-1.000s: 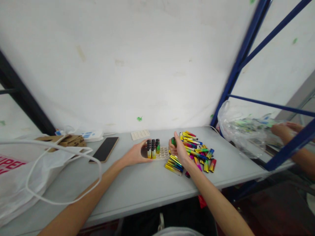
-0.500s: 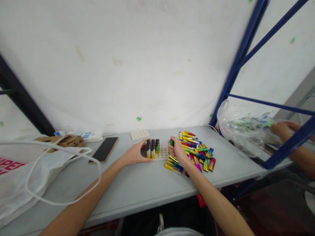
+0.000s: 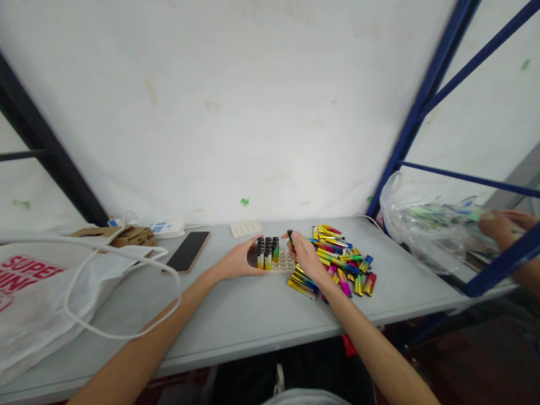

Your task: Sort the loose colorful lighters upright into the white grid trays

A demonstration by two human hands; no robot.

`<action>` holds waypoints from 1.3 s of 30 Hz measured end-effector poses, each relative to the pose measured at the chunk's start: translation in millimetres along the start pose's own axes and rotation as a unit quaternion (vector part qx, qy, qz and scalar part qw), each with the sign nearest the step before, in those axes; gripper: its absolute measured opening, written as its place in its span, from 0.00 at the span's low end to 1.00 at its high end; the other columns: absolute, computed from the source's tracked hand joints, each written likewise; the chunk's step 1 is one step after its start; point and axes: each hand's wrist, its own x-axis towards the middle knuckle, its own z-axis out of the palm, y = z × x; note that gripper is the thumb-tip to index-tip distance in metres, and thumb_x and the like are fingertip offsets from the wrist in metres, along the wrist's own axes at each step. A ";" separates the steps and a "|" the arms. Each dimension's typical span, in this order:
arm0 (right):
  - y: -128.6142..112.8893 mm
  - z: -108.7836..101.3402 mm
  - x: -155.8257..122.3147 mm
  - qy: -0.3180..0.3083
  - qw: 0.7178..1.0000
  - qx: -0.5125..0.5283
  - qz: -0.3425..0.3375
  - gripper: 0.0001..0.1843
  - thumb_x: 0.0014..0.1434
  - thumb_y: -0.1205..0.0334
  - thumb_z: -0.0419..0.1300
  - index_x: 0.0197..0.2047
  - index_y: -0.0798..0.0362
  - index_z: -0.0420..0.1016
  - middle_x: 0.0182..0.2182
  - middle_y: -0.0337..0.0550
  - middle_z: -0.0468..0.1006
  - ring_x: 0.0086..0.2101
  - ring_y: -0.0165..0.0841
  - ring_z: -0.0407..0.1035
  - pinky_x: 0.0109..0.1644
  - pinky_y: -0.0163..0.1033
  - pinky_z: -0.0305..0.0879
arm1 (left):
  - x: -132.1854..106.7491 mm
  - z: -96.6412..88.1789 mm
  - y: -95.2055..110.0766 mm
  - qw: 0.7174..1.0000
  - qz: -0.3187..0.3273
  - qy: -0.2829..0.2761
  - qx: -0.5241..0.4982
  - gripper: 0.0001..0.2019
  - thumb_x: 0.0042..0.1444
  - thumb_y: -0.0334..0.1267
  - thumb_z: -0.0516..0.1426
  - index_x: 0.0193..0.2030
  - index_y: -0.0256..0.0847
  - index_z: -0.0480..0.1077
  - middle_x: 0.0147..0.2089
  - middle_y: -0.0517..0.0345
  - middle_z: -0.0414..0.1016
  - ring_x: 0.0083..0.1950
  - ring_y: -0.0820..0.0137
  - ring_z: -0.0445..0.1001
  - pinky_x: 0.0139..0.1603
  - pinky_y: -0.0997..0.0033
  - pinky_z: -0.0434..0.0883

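Note:
A beige tray with round holes point(image 3: 283, 262) lies on the grey table point(image 3: 253, 315). Several upright lighters with black tops point(image 3: 267, 251) fill its left rows. My left hand point(image 3: 239, 261) rests against the tray's left side, fingers curled round its edge. My right hand point(image 3: 304, 254) is at the tray's right side, pinching a green lighter point(image 3: 291, 235) above the holes. A heap of shiny multicoloured lighters point(image 3: 340, 264) lies just right of that hand.
A black phone point(image 3: 188, 251) lies left of the tray, a second beige tray point(image 3: 246, 228) behind it. A white plastic bag point(image 3: 46, 292) fills the left. A blue rack post point(image 3: 417, 112) and a clear bag point(image 3: 426, 230) stand right, where another person's hand point(image 3: 500, 225) works.
My right hand has risen slightly and shifted left with the green lighter, closer to the filled rows. The camera has turned a little. My left hand stays on the tray.

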 end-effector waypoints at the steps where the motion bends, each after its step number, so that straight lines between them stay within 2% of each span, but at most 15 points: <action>1: -1.4 0.1 -0.5 0.012 0.999 -0.023 -0.028 0.30 0.72 0.35 0.42 0.42 0.51 0.72 0.26 0.36 0.67 0.27 0.32 0.64 0.33 0.37 0.63 | 0.2 0.2 -0.7 1.000 0.001 -0.002 -0.001 0.54 0.44 0.49 0.74 0.75 0.41 0.55 0.66 0.45 0.74 0.63 0.52 0.75 0.67 0.52 0.69; 4: -6.2 -1.2 -1.5 0.032 0.992 -0.073 -0.100 0.22 0.70 0.41 0.54 0.43 0.52 0.74 0.36 0.43 0.75 0.36 0.35 0.70 0.42 0.39 0.68 | 0.9 0.9 -3.5 1.000 -0.001 -0.003 -0.001 0.55 0.44 0.50 0.74 0.75 0.41 0.54 0.65 0.45 0.75 0.62 0.52 0.76 0.66 0.53 0.70; 6: -9.0 -3.1 -2.2 0.042 0.983 -0.111 -0.139 0.18 0.69 0.44 0.58 0.41 0.52 0.75 0.36 0.44 0.76 0.38 0.36 0.71 0.45 0.40 0.68 | 1.2 1.2 -4.8 1.000 0.000 0.000 0.001 0.55 0.43 0.51 0.74 0.74 0.42 0.55 0.65 0.45 0.75 0.61 0.52 0.76 0.65 0.53 0.71; 9: -11.2 -4.9 -3.9 0.028 0.975 -0.150 -0.160 0.17 0.69 0.47 0.59 0.39 0.52 0.76 0.29 0.40 0.75 0.32 0.35 0.70 0.43 0.39 0.67 | 1.2 0.6 -3.9 1.000 0.003 0.002 0.013 0.54 0.42 0.51 0.74 0.74 0.42 0.57 0.64 0.45 0.75 0.61 0.51 0.76 0.65 0.53 0.71; 12: -10.3 -4.4 -5.0 0.001 0.973 -0.167 -0.161 0.15 0.70 0.49 0.59 0.42 0.53 0.77 0.28 0.40 0.78 0.30 0.34 0.72 0.40 0.37 0.67 | 1.0 -0.4 -1.4 1.000 0.001 0.001 0.019 0.53 0.43 0.50 0.74 0.73 0.42 0.57 0.63 0.46 0.76 0.61 0.51 0.77 0.64 0.53 0.71; 18: -3.8 -7.9 -3.3 -0.051 0.944 -0.260 -0.194 0.12 0.71 0.55 0.59 0.49 0.53 0.78 0.33 0.46 0.83 0.33 0.37 0.77 0.42 0.38 0.69 | 1.6 0.5 -3.5 1.000 0.009 -0.004 0.003 0.53 0.43 0.49 0.74 0.74 0.42 0.56 0.64 0.46 0.75 0.61 0.52 0.76 0.64 0.54 0.71; 21: -2.4 -10.5 -3.3 -0.094 0.932 -0.273 -0.220 0.12 0.71 0.56 0.61 0.51 0.54 0.78 0.39 0.49 0.84 0.37 0.38 0.78 0.45 0.39 0.69 | 1.6 1.3 -4.9 1.000 0.010 0.002 0.005 0.53 0.43 0.49 0.74 0.74 0.42 0.57 0.64 0.46 0.76 0.61 0.52 0.76 0.64 0.53 0.71; 24: -2.4 -11.0 -3.5 -0.099 0.928 -0.276 -0.230 0.13 0.70 0.56 0.61 0.50 0.54 0.79 0.40 0.50 0.84 0.38 0.38 0.78 0.46 0.39 0.70 | 1.3 1.1 -2.9 1.000 0.012 0.002 0.004 0.53 0.43 0.49 0.74 0.73 0.42 0.57 0.64 0.46 0.75 0.61 0.52 0.76 0.65 0.53 0.71; 27: -2.8 -12.6 -2.8 -0.088 0.938 -0.256 -0.218 0.13 0.70 0.55 0.61 0.50 0.55 0.80 0.40 0.50 0.85 0.37 0.37 0.78 0.45 0.38 0.70 | 1.0 0.1 0.9 1.000 0.006 0.002 0.013 0.52 0.43 0.49 0.74 0.73 0.42 0.57 0.64 0.46 0.75 0.61 0.52 0.77 0.64 0.53 0.71; 32: -4.6 -16.8 -0.4 -0.129 0.948 -0.241 -0.161 0.12 0.70 0.55 0.62 0.48 0.54 0.81 0.35 0.45 0.85 0.33 0.35 0.77 0.41 0.35 0.67 | 1.1 -1.0 2.6 1.000 0.008 0.000 0.025 0.52 0.43 0.50 0.74 0.73 0.43 0.58 0.62 0.46 0.76 0.59 0.51 0.77 0.63 0.53 0.72; 35: -6.8 -13.5 -0.6 -0.123 0.937 -0.304 -0.121 0.13 0.70 0.53 0.61 0.42 0.53 0.81 0.33 0.46 0.84 0.33 0.35 0.76 0.39 0.35 0.64 | 1.6 -0.8 0.8 1.000 0.009 0.000 0.020 0.52 0.43 0.50 0.74 0.73 0.43 0.58 0.62 0.46 0.77 0.59 0.51 0.77 0.63 0.53 0.72; 39: -11.5 -10.2 -2.3 -0.123 0.908 -0.398 -0.047 0.22 0.67 0.45 0.63 0.29 0.54 0.80 0.25 0.46 0.80 0.28 0.35 0.72 0.33 0.36 0.58 | 1.8 -1.0 1.2 1.000 0.009 -0.005 0.014 0.52 0.43 0.50 0.74 0.73 0.42 0.57 0.64 0.46 0.75 0.60 0.52 0.77 0.64 0.54 0.72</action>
